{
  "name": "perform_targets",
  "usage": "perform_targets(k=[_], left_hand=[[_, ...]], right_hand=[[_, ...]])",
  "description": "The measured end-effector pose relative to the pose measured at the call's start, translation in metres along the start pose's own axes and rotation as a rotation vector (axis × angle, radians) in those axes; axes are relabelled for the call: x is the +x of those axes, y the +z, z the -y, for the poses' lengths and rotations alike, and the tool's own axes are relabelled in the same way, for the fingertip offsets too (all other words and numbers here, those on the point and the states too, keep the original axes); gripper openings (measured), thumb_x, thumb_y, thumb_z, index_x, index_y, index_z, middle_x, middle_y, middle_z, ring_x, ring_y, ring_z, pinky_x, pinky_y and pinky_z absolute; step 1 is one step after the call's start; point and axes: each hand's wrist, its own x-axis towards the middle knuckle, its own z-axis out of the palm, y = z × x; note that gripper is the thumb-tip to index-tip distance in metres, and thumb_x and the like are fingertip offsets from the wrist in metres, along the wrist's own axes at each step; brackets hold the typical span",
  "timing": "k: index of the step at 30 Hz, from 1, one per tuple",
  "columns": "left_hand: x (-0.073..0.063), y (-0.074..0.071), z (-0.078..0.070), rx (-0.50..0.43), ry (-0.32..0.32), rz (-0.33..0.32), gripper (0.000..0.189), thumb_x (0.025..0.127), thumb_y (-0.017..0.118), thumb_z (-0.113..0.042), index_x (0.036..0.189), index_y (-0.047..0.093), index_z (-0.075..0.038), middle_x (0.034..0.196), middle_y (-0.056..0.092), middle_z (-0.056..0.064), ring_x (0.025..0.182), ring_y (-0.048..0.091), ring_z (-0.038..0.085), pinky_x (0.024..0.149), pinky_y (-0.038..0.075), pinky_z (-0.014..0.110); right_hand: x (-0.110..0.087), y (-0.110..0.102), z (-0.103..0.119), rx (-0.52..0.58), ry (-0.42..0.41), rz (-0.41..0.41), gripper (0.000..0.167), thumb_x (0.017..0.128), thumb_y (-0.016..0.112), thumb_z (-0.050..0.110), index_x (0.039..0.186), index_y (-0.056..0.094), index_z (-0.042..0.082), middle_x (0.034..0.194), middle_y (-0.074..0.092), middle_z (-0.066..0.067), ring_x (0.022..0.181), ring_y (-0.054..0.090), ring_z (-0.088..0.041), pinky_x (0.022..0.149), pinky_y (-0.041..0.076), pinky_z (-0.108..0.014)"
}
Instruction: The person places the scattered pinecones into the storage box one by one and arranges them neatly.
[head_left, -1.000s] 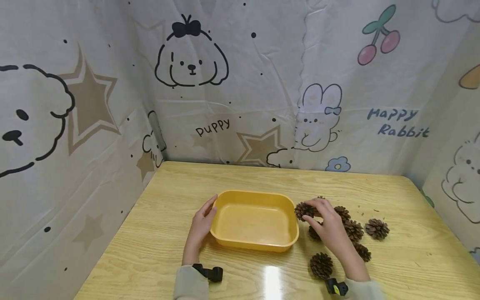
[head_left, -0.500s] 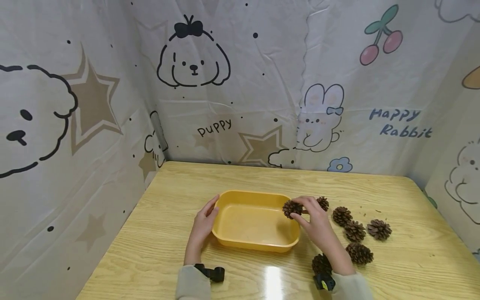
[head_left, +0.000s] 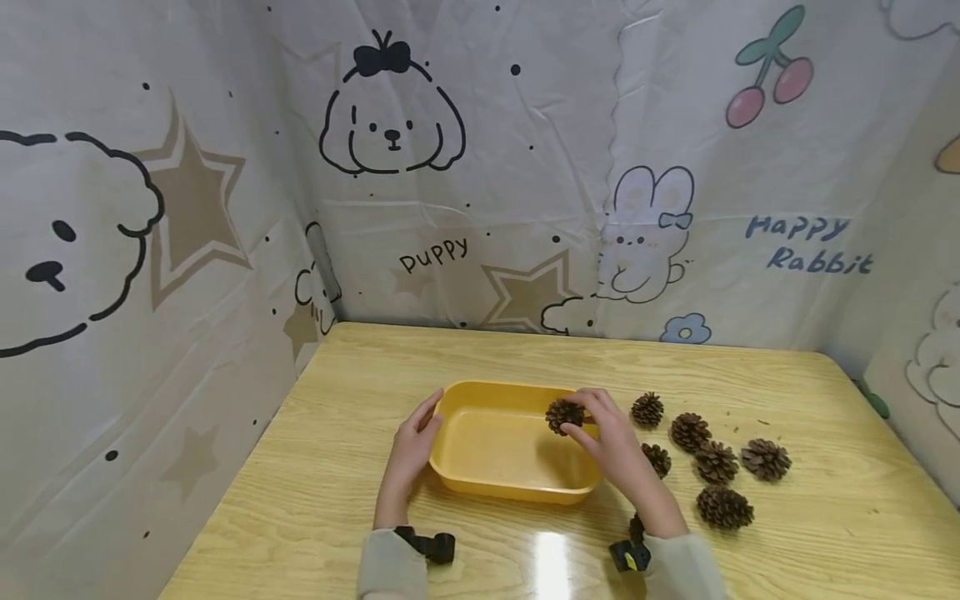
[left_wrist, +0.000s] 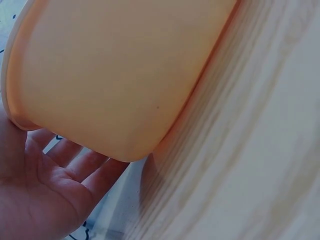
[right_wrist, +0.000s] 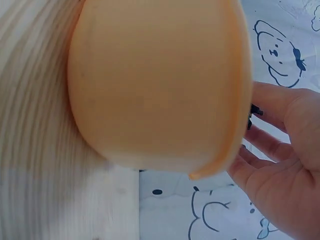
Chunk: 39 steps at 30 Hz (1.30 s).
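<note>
A yellow plastic tub [head_left: 517, 492] stands on the table with no pine cone resting on its floor. My left hand [head_left: 411, 450] holds its left end, thumb at the rim and fingers along the outer wall; the left wrist view shows this hand [left_wrist: 55, 180] against the tub wall [left_wrist: 120, 85]. Over the tub's right part, my right hand [head_left: 607, 437] pinches a brown pine cone [head_left: 564, 416] between thumb and fingers. In the right wrist view the tub wall [right_wrist: 155, 90] hides most of that cone and the fingertips of the right hand [right_wrist: 285, 160].
Several pine cones [head_left: 716, 462] lie loose right of the tub. One pine cone [head_left: 656, 460] sits close by the right forearm. A printed curtain [head_left: 525, 167] hangs behind the wooden table [head_left: 375, 358] and along its sides.
My right hand has carried the pine cone leftward, from beside the tub's right rim to over its inside. The left hand stays at the tub's left end.
</note>
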Motion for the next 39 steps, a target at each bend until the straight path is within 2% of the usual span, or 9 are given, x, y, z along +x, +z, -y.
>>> perform_targets(k=[7,16,25,34,39], left_hand=[[0.002,0.000,0.002,-0.008,-0.007,-0.007,0.044,0.103,0.049,-0.020,0.147,0.047,-0.020,0.155,0.042,0.010,0.146,0.036,0.032,0.117,0.036,0.049],[0.002,-0.001,0.002,-0.004,-0.004,-0.017,0.043,0.103,0.048,-0.019,0.146,0.048,-0.019,0.155,0.043,0.010,0.145,0.036,0.033,0.117,0.036,0.050],[0.002,0.000,-0.001,-0.006,0.001,-0.019,0.043,0.103,0.048,-0.018,0.146,0.048,-0.017,0.154,0.043,0.012,0.145,0.037,0.033,0.117,0.036,0.049],[0.002,0.000,-0.002,-0.009,0.014,-0.015,0.043,0.103,0.048,-0.018,0.146,0.048,-0.015,0.154,0.043,0.013,0.144,0.037,0.034,0.117,0.036,0.049],[0.001,-0.001,-0.001,-0.011,0.008,-0.011,0.043,0.103,0.048,-0.018,0.147,0.048,-0.017,0.154,0.042,0.012,0.144,0.038,0.033,0.117,0.036,0.049]], right_hand=[[0.007,0.012,0.002,0.019,-0.071,-0.011,0.039,0.080,0.077,0.003,0.116,0.064,0.002,0.113,0.061,-0.014,0.102,0.063,-0.029,0.080,0.060,-0.039],[0.018,0.026,0.009,0.057,-0.053,0.063,0.036,0.082,0.075,0.004,0.116,0.063,0.002,0.112,0.060,-0.013,0.101,0.063,-0.029,0.082,0.060,-0.040],[0.024,0.043,0.016,0.025,-0.079,0.060,0.036,0.079,0.078,0.005,0.112,0.065,0.003,0.106,0.062,-0.012,0.093,0.065,-0.026,0.078,0.060,-0.037],[0.030,0.053,0.027,0.049,-0.030,0.115,0.035,0.081,0.076,0.005,0.114,0.065,0.003,0.111,0.062,-0.012,0.100,0.065,-0.027,0.085,0.057,-0.042],[0.033,0.061,0.030,0.069,-0.049,0.125,0.034,0.081,0.076,0.004,0.112,0.064,0.002,0.109,0.061,-0.013,0.098,0.064,-0.028,0.084,0.058,-0.041]])
